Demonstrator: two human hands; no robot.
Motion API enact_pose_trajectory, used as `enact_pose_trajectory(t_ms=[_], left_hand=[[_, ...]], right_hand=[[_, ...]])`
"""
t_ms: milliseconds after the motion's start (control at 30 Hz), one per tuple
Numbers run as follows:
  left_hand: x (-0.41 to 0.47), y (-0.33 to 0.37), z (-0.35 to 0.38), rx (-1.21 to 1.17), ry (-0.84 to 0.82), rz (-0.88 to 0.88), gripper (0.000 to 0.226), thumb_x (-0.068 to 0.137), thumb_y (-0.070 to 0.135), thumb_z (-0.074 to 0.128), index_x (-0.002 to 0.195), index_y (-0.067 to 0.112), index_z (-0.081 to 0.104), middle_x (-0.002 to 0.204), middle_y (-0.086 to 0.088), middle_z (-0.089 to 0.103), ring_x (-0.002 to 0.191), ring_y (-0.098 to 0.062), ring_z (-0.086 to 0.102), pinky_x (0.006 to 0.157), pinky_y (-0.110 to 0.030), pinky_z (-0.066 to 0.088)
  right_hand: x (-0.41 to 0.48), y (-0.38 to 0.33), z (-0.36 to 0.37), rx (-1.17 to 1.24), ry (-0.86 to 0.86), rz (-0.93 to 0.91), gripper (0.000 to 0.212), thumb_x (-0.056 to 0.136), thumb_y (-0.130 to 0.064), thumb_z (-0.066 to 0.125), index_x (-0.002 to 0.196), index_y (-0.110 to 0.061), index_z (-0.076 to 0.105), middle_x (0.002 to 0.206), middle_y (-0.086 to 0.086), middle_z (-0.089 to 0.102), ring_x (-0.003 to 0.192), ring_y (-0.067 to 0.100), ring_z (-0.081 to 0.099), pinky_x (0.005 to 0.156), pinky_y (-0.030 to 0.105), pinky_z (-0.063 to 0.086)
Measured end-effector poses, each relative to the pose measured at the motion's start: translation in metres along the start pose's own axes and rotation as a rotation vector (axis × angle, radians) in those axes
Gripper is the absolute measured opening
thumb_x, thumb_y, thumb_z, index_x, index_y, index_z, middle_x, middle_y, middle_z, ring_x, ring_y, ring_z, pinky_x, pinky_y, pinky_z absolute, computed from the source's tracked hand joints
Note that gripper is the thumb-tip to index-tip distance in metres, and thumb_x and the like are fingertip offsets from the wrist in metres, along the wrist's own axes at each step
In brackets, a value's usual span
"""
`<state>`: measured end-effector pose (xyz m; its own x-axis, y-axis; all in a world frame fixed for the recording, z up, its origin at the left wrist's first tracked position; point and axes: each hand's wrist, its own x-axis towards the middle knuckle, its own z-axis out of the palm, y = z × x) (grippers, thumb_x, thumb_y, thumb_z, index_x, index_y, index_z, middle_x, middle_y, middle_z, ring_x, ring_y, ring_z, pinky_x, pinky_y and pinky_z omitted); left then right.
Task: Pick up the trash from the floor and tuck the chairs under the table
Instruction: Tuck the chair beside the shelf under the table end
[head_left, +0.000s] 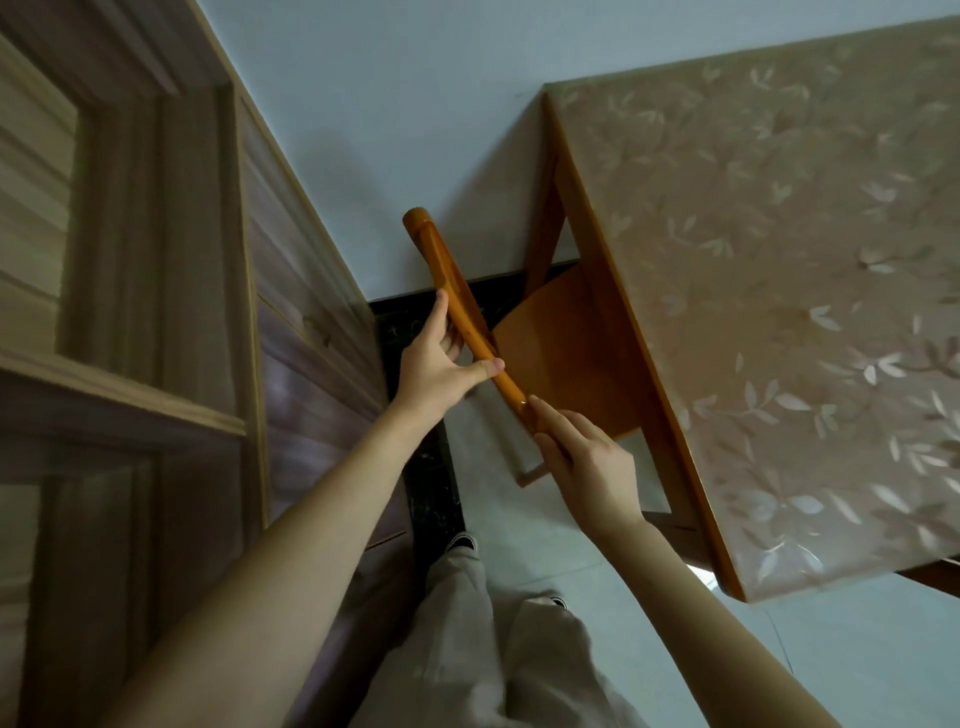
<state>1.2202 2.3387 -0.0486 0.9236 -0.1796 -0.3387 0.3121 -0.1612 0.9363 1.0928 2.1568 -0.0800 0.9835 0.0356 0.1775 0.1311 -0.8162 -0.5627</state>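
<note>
A wooden chair (566, 338) stands against the left edge of the table (779, 312), its seat partly under the tabletop. My left hand (436, 364) grips the middle of the chair's curved top rail (452, 283), thumb over the front and fingers behind. My right hand (582, 462) holds the near end of the same rail, fingers wrapped along it. The table wears a pinkish cover with a pale leaf pattern. No trash shows on the floor in this view.
A wooden door and its frame (156, 260) fill the left side, close to the chair. A pale wall (389, 130) runs behind chair and table. A dark floor strip (431, 483) borders light tiles (519, 545). My legs and shoes (462, 543) stand just behind the chair.
</note>
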Motion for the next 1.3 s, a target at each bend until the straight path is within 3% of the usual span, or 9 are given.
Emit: enact_pose_trajectory(t_ms=[100,200,300,433,1000,1100,1300], left_hand=[[0.021,0.011,-0.009,-0.002,-0.042,-0.001,0.11,0.073,0.001,0.08,0.153,0.023,0.009,0.156,-0.005,0.027,0.14,-0.015,0.033,0.107,-0.028,0.04],[0.04,0.019,-0.017,0.009,-0.072,-0.008,0.109,0.075,-0.001,0.078,0.153,0.024,0.008,0.156,-0.005,0.028,0.14,-0.017,0.033,0.092,-0.015,0.045],[0.056,0.023,-0.022,0.033,-0.092,-0.006,0.109,0.074,0.001,0.079,0.153,0.024,0.008,0.157,-0.006,0.026,0.141,-0.019,0.032,0.106,-0.029,0.04],[0.073,0.031,-0.028,0.081,-0.117,-0.003,0.11,0.074,0.003,0.08,0.153,0.023,0.007,0.157,-0.006,0.026,0.141,-0.019,0.032,0.11,-0.034,0.037],[0.094,0.032,-0.041,0.14,-0.137,0.008,0.108,0.077,0.011,0.079,0.154,0.024,0.004,0.159,-0.004,0.018,0.144,-0.019,0.024,0.11,-0.032,0.034],[0.09,0.027,-0.039,0.17,-0.141,0.011,0.114,0.074,0.019,0.082,0.153,0.029,0.0,0.161,-0.002,0.014,0.146,-0.021,0.017,0.115,-0.039,0.026],[0.096,0.023,-0.04,0.153,-0.127,0.013,0.114,0.073,0.024,0.083,0.152,0.035,0.003,0.16,-0.001,0.019,0.144,-0.022,0.023,0.114,-0.044,0.03]], right_hand=[[0.018,-0.01,0.007,-0.014,0.023,0.036,0.038,0.1,-0.026,0.051,0.137,-0.021,0.056,0.111,0.001,0.067,0.09,0.015,0.066,0.06,0.03,0.057],[0.033,-0.014,0.013,-0.02,0.041,0.064,0.037,0.1,-0.022,0.054,0.137,-0.02,0.055,0.111,0.001,0.067,0.09,0.015,0.066,0.061,0.03,0.058],[0.046,-0.017,0.019,-0.035,0.058,0.088,0.038,0.099,-0.021,0.056,0.137,-0.021,0.055,0.11,0.001,0.067,0.089,0.014,0.065,0.061,0.026,0.057],[0.061,-0.02,0.026,-0.023,0.078,0.125,0.039,0.099,-0.022,0.056,0.138,-0.024,0.054,0.11,-0.002,0.067,0.09,0.012,0.064,0.063,0.026,0.055],[0.082,-0.027,0.037,0.089,0.113,0.197,0.039,0.097,-0.023,0.06,0.135,-0.027,0.058,0.111,-0.004,0.067,0.087,0.009,0.063,0.068,0.027,0.057],[0.081,-0.026,0.037,0.109,0.117,0.214,0.039,0.097,-0.025,0.06,0.135,-0.027,0.058,0.11,-0.004,0.067,0.085,0.007,0.062,0.067,0.026,0.056],[0.085,-0.026,0.038,0.117,0.127,0.206,0.038,0.096,-0.023,0.06,0.134,-0.024,0.059,0.109,-0.004,0.068,0.085,0.007,0.062,0.07,0.02,0.054]])
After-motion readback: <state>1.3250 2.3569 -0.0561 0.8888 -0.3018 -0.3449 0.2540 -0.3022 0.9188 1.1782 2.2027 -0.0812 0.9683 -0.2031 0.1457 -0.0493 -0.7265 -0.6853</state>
